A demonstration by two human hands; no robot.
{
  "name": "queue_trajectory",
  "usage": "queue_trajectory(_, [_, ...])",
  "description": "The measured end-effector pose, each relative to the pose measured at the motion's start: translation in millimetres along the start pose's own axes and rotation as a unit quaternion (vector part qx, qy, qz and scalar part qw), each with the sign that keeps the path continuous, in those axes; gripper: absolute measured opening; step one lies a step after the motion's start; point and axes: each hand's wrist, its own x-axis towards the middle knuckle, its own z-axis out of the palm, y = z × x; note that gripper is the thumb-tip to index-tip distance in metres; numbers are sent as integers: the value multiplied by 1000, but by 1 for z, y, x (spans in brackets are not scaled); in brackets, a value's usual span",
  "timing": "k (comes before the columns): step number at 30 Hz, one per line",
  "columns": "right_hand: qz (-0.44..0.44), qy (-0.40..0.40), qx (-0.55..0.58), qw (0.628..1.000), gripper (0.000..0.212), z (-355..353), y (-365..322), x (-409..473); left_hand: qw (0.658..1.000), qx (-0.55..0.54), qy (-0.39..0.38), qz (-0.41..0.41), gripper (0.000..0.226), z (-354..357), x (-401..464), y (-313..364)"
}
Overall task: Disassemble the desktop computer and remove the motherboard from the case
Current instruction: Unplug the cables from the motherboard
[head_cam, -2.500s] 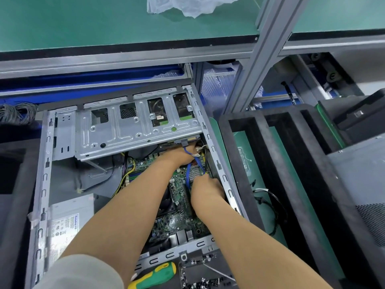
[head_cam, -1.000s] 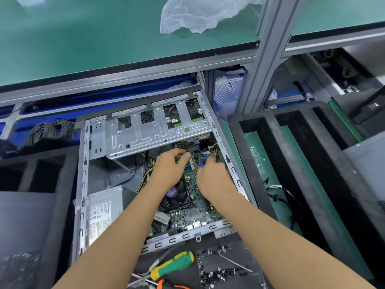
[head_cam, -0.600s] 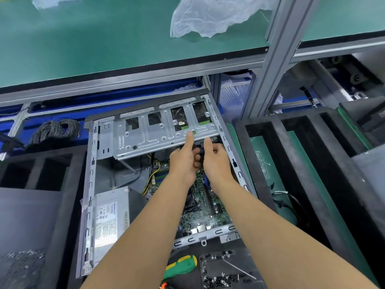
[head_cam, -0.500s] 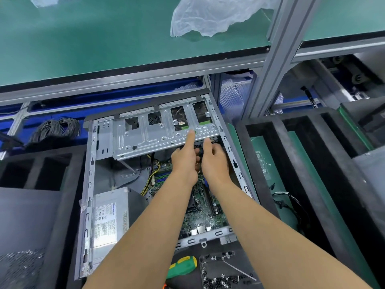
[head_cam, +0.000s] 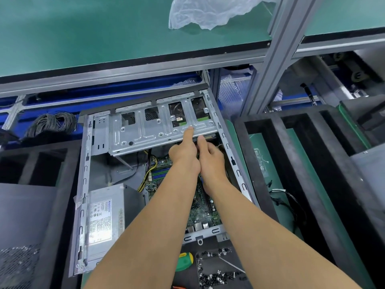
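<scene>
Motherboard (head_cam: 200, 207), green and studded with components, lies flat in the floor of the open case (head_cam: 84, 184) at the centre of the frame, partly covered by two bare forearms that reach in from the bottom edge. The left hand (head_cam: 184, 155) stretches its index finger straight out so the tip rests on the silver drive cage (head_cam: 145, 130) above the board, while its other fingers curl loosely and hold nothing. The right hand (head_cam: 211, 159), touching the left, points its index finger at the cage's lower edge; whether its hidden fingers hold anything cannot be told. A grey power supply (head_cam: 104, 222) sits lower left in the case. Below it lie a green-handled screwdriver (head_cam: 184, 261) and loose screws (head_cam: 216, 270).
</scene>
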Motion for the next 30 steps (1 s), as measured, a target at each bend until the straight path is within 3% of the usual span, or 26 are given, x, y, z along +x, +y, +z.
queue_trajectory(5, [-13, 33, 18, 999, 34, -4, 4, -7, 1000, 0, 6, -6, 43, 2, -4, 1])
queue_trajectory(10, [-19, -17, -51, 998, 33, -11, 0, -19, 1000, 17, -6, -7, 54, -2, -11, 4])
queue_trajectory(14, [-123, -13, -162, 979, 31, -24, -10, -41, 996, 27, -88, -8, 54, -15, -12, 5])
queue_trajectory(17, [-148, -26, -174, 973, 36, -43, -21, -55, 986, 60, -153, -7, 59, -35, -8, -3])
queue_trajectory(19, [-148, -24, -183, 972, 35, -59, -29, -59, 978, 108, -176, 23, 54, -48, -8, -11])
queue_trajectory(21, [-149, -20, -165, 975, 32, -74, -36, -61, 958, 202, -178, 100, 31, -59, -10, -17])
queue_trajectory(22, [-158, -19, -163, 974, 31, -80, -38, -63, 929, 280, -176, 165, 21, -64, -10, -19])
queue_trajectory(23, [-177, -14, -182, 967, 31, -85, -38, -63, 875, 380, -170, 248, 25, -67, -7, -20])
queue_trajectory(26, [-235, 0, -251, 939, 29, -93, -33, -66, 612, 654, -171, 411, 45, -65, 3, -19])
queue_trajectory(27, [-245, 0, -251, 936, 30, -94, -31, -68, 548, 698, -179, 424, 48, -60, 7, -18])
queue_trajectory(28, [-255, 1, -251, 934, 32, -94, -29, -69, 505, 725, -189, 430, 48, -54, 12, -18])
queue_trajectory(30, [-269, 4, -245, 932, 34, -95, -25, -71, 453, 753, -199, 433, 39, -42, 20, -16])
